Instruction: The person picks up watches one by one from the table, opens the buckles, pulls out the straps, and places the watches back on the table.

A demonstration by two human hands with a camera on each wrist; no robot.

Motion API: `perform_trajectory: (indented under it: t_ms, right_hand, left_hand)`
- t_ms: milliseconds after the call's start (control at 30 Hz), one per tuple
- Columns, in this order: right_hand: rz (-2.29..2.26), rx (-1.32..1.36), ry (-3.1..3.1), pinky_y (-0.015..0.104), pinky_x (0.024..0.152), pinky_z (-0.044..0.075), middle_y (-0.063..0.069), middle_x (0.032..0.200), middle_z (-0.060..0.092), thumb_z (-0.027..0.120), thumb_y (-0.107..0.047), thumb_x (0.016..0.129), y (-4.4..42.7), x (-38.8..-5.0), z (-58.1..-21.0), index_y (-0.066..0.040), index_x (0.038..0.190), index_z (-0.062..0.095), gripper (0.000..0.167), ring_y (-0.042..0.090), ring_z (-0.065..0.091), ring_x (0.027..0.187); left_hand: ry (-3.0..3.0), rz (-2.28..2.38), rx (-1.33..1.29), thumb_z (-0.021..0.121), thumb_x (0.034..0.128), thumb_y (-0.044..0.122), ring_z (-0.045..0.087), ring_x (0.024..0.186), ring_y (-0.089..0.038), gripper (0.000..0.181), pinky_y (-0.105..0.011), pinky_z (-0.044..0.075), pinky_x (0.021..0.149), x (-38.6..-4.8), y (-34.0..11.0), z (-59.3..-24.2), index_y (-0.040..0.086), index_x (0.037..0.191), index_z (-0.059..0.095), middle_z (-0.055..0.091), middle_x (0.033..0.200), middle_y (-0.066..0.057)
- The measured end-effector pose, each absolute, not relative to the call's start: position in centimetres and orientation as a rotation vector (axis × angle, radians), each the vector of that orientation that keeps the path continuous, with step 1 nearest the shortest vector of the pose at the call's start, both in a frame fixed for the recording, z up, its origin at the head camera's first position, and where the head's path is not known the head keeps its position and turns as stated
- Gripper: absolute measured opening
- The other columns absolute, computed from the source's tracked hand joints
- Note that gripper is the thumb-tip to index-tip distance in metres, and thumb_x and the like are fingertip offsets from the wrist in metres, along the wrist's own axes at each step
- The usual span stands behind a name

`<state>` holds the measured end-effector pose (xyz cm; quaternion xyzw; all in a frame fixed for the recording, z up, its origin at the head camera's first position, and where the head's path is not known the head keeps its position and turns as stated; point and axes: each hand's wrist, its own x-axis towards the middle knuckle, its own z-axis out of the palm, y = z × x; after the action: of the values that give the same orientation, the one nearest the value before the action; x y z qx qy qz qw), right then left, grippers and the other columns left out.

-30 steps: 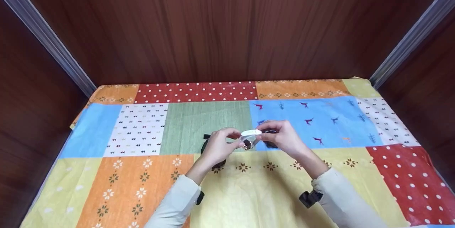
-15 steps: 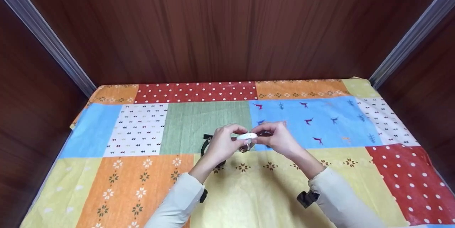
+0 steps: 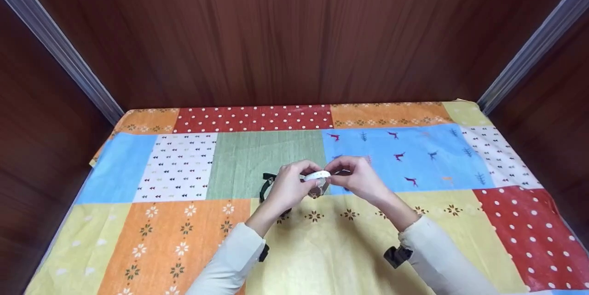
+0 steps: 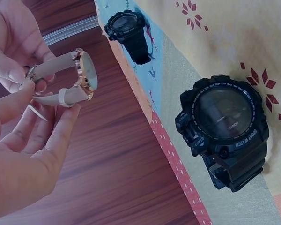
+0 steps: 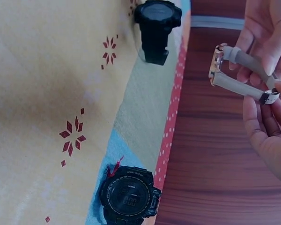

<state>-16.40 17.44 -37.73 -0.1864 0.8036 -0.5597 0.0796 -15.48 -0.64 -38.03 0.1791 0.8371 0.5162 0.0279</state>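
Observation:
Between both hands hangs a wristwatch with a pale strap and a rose-gold case, held above the cloth. The strap is bent into a loop, its ends meeting at the fingers. My left hand pinches the strap part with the loose tip. My right hand grips the other part, beside the metal buckle. Whether the strap passes through the buckle is hidden by fingers. In the head view, the watch's case hangs below the strap.
A black sports watch lies on the cloth by my left hand. Another black watch lies on the blue patch, mostly hidden behind my right hand in the head view. The patchwork tablecloth reaches brown wood panels behind.
My right hand has moved left, closing the space between the hands. The strap shifted slightly down and left. Over the last half second there is only slight finger movement.

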Motion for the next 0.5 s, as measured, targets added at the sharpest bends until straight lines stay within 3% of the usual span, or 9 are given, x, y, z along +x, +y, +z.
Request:
perform_trajectory:
  t_ms: [200,500]
  right_hand:
    - [-1.688,-0.637,2.432,0.024,0.071,0.051,0.018,0.088,0.062,0.066,0.005,0.077,17.23,-16.38,-37.99,0.009,0.091,0.066,0.014,0.022,0.06,0.08]
    - [-1.666,-0.627,2.464,0.025,0.07,0.051,0.016,0.087,0.062,0.066,0.005,0.077,17.11,-16.25,-37.89,0.008,0.09,0.066,0.014,0.023,0.061,0.08]
  left_hand:
    - [2.649,1.548,0.579,0.069,0.0801,0.008,0.061,0.082,-0.014,0.015,-0.024,0.048,0.073,-15.39,-0.57,-37.87,0.005,0.094,0.066,0.066,0.088,-0.002]
    - [2.642,1.555,0.569,0.068,0.0815,0.009,0.061,0.081,-0.014,0.012,-0.023,0.049,0.071,-15.31,-0.61,-37.92,0.005,0.093,0.066,0.066,0.09,-0.003]
